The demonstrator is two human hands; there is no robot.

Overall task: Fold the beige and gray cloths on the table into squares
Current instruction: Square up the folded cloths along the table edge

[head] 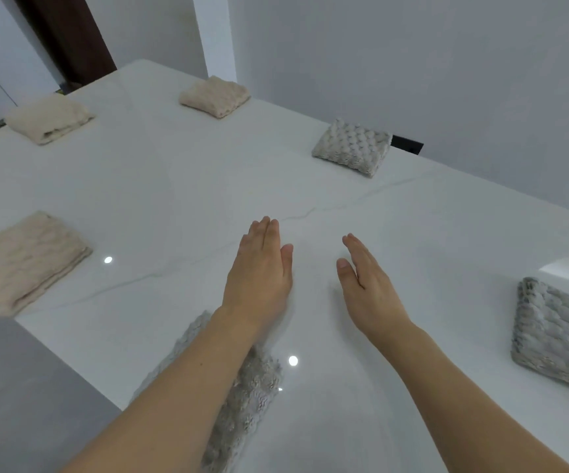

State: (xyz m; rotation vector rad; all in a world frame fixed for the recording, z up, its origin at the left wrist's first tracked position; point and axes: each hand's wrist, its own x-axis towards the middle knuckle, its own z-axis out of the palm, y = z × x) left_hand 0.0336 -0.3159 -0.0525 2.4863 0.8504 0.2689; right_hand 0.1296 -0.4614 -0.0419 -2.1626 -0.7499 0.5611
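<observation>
My left hand [260, 271] and my right hand [366, 285] hover side by side over the middle of the white table [180, 186], fingers straight, holding nothing. A gray cloth [248, 397] lies at the near edge, partly hidden under my left forearm. Folded gray cloths sit at the far right [353, 146] and at the right edge [556, 336]. Three folded beige cloths lie at the left [25, 261], far left [49, 119] and far middle [214, 95].
The table's left edge drops to a gray floor [20, 387]. A gray wall [447, 80] runs behind the table's far right side, with a small black object [407, 145] behind the far gray cloth. A dark door [67, 39] stands at the far left.
</observation>
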